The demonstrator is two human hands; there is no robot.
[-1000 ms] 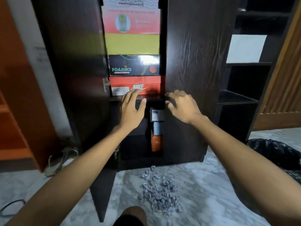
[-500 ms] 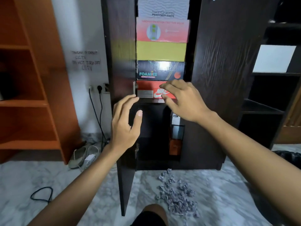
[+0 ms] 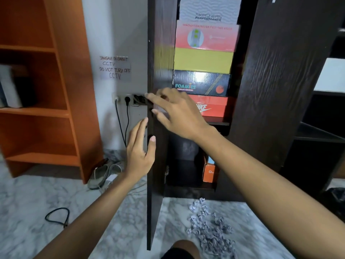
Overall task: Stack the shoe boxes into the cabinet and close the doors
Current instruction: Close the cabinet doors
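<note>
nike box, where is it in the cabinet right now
In the head view the red Nike box sits at the bottom of the stack, under the Foamies box, its left end hidden behind the right hand.

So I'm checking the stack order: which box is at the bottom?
The red Nike box, resting on the shelf under the dark Foamies box. The right hand partly covers it; the others are dark, yellow, pink and grey.
</note>
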